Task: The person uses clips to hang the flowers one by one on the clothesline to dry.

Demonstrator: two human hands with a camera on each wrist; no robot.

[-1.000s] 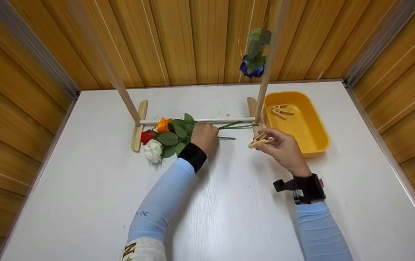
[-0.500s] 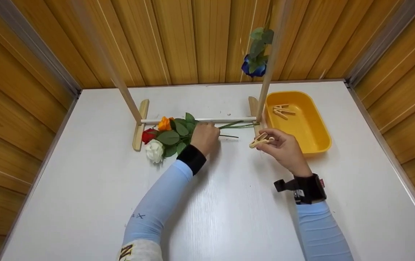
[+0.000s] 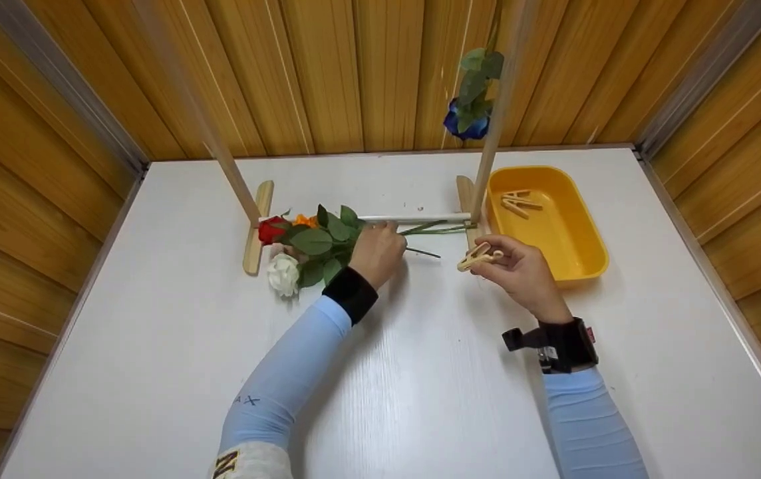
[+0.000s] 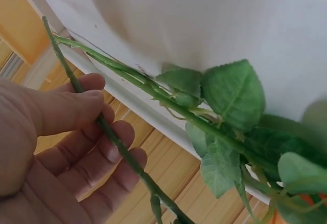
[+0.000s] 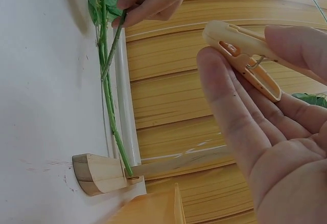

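My left hand (image 3: 378, 254) pinches a green flower stem (image 4: 120, 147) between thumb and index finger, its other fingers loosely bent. The red rose (image 3: 274, 230) seems to belong to this stem; leaves hide the join. Beside it lie the white rose (image 3: 283, 274) and the orange rose (image 3: 305, 220), partly covered by leaves. Two more stems (image 5: 113, 116) stretch along the table to the rack's right foot (image 5: 99, 174). My right hand (image 3: 523, 273) holds a light wooden-coloured clothespin (image 5: 245, 55) between thumb and fingers, near the yellow bin.
A yellow bin (image 3: 593, 256) at right holds more clothespins (image 3: 520, 203). Two wooden posts (image 3: 231, 176) of a rack rise from feet joined by a white bar (image 3: 414, 217). A blue rose (image 3: 465, 123) hangs upside down by the right post.
The red rose has shifted toward the back, now overlapping the orange one, and the pinched stem's free end has tilted slightly toward the front. My right hand has stayed still with the clothespin.
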